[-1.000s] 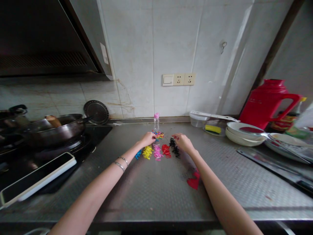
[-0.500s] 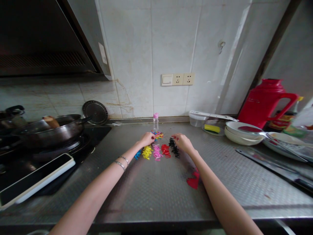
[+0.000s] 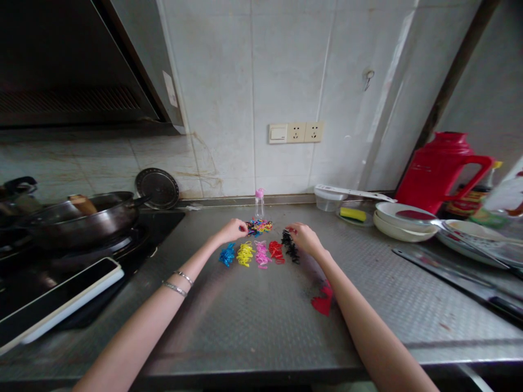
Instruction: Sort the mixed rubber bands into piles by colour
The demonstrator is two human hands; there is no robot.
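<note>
Pale, smooth tiles cover the wall (image 3: 229, 81), streaked brown in places. Below it, my table (image 3: 245, 326) is grey metal, finely patterned and dully shiny. A red flask (image 3: 433, 174) with a looped handle stands by the wall on the right.

My left hand (image 3: 235, 230) is at the left edge of the mixed heap, fingers drawn together; I cannot tell whether a band is clamped between them. My right hand (image 3: 303, 238) is at the top of the black heap, fingers bent and close; whether they grip anything I cannot tell.

Behind the mixed heap (image 3: 261, 227) stands a small clear bottle (image 3: 260, 207), upright, with a pink cap (image 3: 260, 193). That heap is a tangle of many colours. Nearer me, five single-colour heaps run in a row: black (image 3: 291, 250), pink (image 3: 262, 255), yellow (image 3: 245, 254), blue (image 3: 226, 254) and red (image 3: 277, 252). Smallest are the bands themselves, thin, curled, rubbery-looking strips.
</note>
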